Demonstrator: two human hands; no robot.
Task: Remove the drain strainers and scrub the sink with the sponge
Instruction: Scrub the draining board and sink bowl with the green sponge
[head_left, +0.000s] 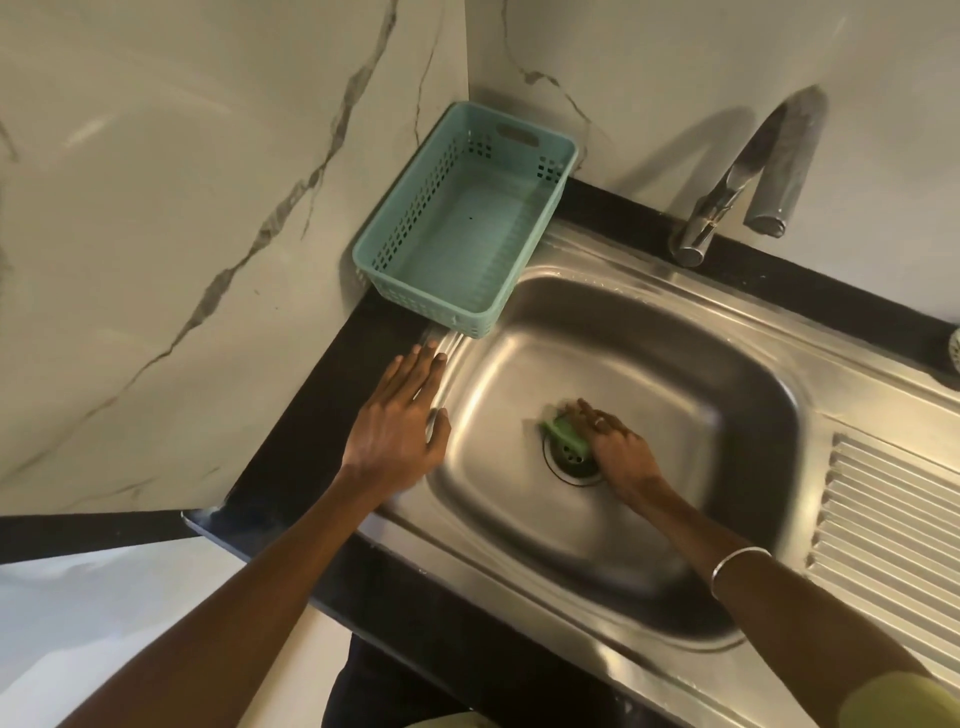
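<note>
A stainless steel sink fills the middle of the view, with a round drain at its bottom. My right hand holds a green sponge down on the basin floor, right at the drain's far edge; the sponge looks blurred. My left hand rests flat, fingers straight, on the sink's left rim. No strainer shows in the drain hole, part of which my right hand and the sponge cover.
An empty teal plastic basket stands on the black counter at the sink's back left corner. A chrome tap rises behind the basin. A ribbed draining board lies to the right. Marble walls close the left and back.
</note>
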